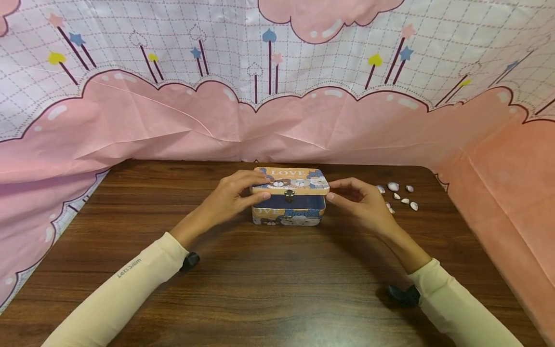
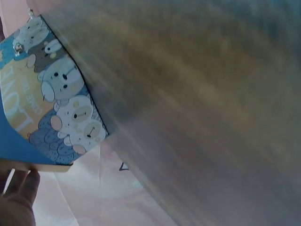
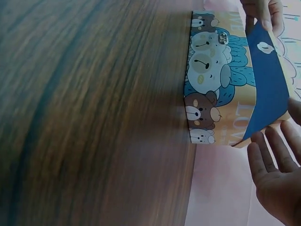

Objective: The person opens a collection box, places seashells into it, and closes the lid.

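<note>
A rectangular tin box [image 1: 288,220] with printed bears and the word LOVE stands on the table, its hinged lid [image 1: 291,179] partly raised. Between lid and body the dark blue inside shows, and a metal clasp [image 1: 289,193] hangs at the lid's front. My left hand [image 1: 236,193] pinches the lid's left end, thumb at the front edge and fingers over the top. At the lid's right end, my right hand [image 1: 363,201] has its fingers and thumb spread beside the corner. Those fingers look loosely extended in the right wrist view, close to or touching the lid's side.
Several small shells [image 1: 393,186] lie on the wooden table [image 1: 277,279] right of the box, partly behind my right hand. A pink and white patterned cloth [image 1: 277,125] hangs behind the table, with more cloth along both sides.
</note>
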Demonstrator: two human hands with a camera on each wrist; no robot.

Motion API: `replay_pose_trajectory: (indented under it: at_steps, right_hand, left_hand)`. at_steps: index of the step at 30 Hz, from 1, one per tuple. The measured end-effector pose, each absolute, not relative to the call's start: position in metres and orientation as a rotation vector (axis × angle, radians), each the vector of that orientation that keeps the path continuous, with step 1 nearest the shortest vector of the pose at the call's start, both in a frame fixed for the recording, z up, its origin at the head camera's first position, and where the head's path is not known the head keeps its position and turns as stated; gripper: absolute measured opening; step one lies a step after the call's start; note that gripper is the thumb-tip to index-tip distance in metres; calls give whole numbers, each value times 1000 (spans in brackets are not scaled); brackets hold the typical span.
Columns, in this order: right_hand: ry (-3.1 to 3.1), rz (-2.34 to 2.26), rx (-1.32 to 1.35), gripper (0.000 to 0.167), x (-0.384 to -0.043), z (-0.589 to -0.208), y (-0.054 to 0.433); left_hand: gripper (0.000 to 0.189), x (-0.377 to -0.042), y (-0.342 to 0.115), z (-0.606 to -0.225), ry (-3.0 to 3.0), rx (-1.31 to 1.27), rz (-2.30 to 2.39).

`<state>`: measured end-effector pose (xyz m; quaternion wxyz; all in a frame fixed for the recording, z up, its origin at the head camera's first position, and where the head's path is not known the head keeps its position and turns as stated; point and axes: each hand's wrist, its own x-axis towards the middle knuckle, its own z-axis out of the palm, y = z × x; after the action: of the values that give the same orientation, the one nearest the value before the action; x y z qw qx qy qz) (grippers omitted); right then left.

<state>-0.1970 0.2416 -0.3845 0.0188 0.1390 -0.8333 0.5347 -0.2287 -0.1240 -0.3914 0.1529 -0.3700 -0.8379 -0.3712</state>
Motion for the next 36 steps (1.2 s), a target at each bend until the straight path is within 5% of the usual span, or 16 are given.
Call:
replay_pose_trajectory:
  at_steps: [17,36]
  right_hand:
    - [-2345,1639,491,25,-202,-387,232]
    - [-2342,1520,365,26,-213,-375,227]
  left_hand:
    - [38,-221,-110,-392,-2153,-530,-1576]
    - [25,-227,-103,-389,-1903,-486,-1942]
